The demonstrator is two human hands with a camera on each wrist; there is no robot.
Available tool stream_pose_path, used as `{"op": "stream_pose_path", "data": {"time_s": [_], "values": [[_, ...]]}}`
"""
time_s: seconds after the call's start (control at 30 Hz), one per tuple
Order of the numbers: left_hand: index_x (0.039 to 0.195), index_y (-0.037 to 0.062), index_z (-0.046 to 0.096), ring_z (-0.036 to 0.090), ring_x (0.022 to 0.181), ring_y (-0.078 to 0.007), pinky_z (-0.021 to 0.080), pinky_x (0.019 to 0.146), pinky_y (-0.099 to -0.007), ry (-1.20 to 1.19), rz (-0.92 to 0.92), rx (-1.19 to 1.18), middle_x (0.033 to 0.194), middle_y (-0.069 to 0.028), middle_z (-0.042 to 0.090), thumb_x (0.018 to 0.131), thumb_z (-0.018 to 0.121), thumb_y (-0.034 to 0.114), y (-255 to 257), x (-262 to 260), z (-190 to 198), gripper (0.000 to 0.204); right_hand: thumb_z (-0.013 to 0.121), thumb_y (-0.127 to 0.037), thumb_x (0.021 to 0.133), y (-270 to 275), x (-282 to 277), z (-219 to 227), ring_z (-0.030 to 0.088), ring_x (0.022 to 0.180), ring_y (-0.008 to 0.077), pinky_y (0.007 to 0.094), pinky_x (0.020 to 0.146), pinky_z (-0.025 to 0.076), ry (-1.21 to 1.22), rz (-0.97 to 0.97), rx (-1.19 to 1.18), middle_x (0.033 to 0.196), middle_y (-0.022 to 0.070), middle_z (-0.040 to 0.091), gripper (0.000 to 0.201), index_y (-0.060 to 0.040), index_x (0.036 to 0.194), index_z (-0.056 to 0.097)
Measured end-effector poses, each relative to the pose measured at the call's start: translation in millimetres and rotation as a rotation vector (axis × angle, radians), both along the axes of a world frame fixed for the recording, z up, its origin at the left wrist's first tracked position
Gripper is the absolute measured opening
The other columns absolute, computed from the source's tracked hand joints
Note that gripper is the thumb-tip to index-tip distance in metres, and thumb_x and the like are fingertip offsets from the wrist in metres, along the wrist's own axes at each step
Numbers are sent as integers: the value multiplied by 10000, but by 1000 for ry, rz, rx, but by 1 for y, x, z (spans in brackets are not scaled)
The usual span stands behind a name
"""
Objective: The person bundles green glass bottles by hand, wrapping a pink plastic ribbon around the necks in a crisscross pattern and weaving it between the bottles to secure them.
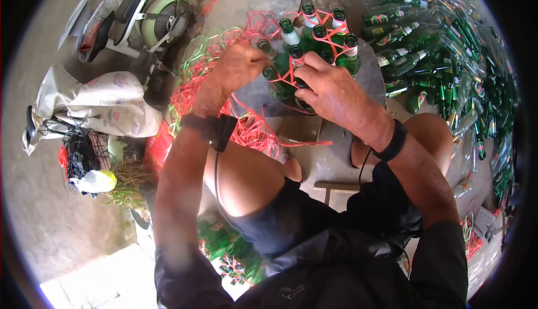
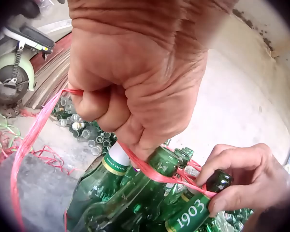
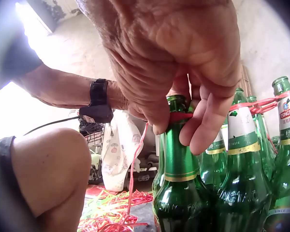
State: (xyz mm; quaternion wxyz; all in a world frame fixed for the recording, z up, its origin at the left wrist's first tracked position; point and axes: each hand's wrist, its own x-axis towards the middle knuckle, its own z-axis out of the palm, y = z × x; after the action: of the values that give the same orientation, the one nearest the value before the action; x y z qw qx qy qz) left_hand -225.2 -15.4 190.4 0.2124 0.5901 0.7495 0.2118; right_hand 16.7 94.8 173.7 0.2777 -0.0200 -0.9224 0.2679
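Note:
Green glass bottles (image 1: 288, 31) stand upright in a tight cluster on a round dark tabletop (image 1: 371, 76). Red plastic strap (image 2: 154, 173) loops around their necks and crosses between them. At the cluster's left side, my left hand (image 1: 241, 65) curls its fingers around this strap, and a loose length hangs from the fist in the left wrist view. My right hand (image 1: 336, 87) pinches the neck of a near bottle (image 3: 180, 159) between thumb and fingers, right at the strap. Labelled bottles (image 3: 239, 140) stand beside it in the right wrist view.
A heap of loose red and green strap (image 1: 252, 132) lies left of the tabletop. Many empty bottles (image 1: 443, 56) cover the floor to the right. A scooter (image 1: 140, 23) and a pale cloth-covered bike (image 1: 112, 98) stand at left. The person's bare knees flank the near side.

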Motion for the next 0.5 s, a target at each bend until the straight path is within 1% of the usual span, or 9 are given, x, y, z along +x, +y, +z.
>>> {"op": "stream_pose_path", "data": {"time_s": [0.03,0.07,0.2,0.23,0.27,0.3,0.33,0.4,0.5], "values": [[963,38,798,682,677,-254,548,689,-388,-59,10,92,791,-192,721,878,721,143,-2,0,-5,156,780,-50,777,-1,1,-1,689,833,351,435,705,592,1,1,5,1006,155,574,308,-2,1024,602],[963,38,798,682,677,-254,548,689,-388,-56,9,99,791,-192,721,878,721,143,-4,1,-6,156,791,-64,783,-3,2,-3,693,830,348,432,697,594,11,-32,23,1008,155,575,340,-5,1059,602],[998,40,805,701,713,-238,555,717,-368,-71,62,98,817,-182,738,889,712,125,-8,4,-6,167,811,-128,810,-10,5,-7,701,783,349,422,668,598,44,-158,102,1013,147,579,452,-16,1185,584],[1008,41,809,711,730,-233,557,727,-361,-76,75,89,831,-173,750,892,712,125,-8,6,-5,173,811,-128,810,-12,7,-8,701,783,349,422,668,598,45,-159,109,1013,147,579,452,-16,1185,584],[1008,41,809,711,730,-233,557,727,-361,-77,73,95,831,-173,750,892,712,125,-9,7,-5,173,811,-152,817,-13,9,-9,705,774,350,425,661,598,-1,-178,113,992,141,603,485,-20,1219,573],[1024,25,805,719,758,-199,560,739,-341,-118,113,67,870,-162,769,919,695,115,-10,9,-6,177,812,-176,824,-13,10,-11,709,765,352,428,654,597,-47,-198,116,971,136,627,519,-25,1253,563],[1040,9,801,726,787,-166,564,752,-322,-158,153,38,909,-150,789,946,678,105,-11,10,-6,183,812,-176,824,-13,10,-13,709,765,352,428,654,597,-48,-200,121,971,136,627,519,-25,1253,563],[1035,21,806,722,784,-183,560,752,-338,-159,170,66,898,-151,785,931,693,121,-11,12,-9,183,823,-205,843,-13,7,-19,712,779,341,419,634,570,-17,-201,5,948,130,697,373,-53,1117,621],[1035,32,811,719,788,-194,556,753,-351,-164,201,83,896,-151,784,918,708,136,-13,13,-10,188,811,-204,857,-12,3,-22,714,766,338,413,616,561,35,-216,18,882,133,708,341,-53,1087,611]]}}
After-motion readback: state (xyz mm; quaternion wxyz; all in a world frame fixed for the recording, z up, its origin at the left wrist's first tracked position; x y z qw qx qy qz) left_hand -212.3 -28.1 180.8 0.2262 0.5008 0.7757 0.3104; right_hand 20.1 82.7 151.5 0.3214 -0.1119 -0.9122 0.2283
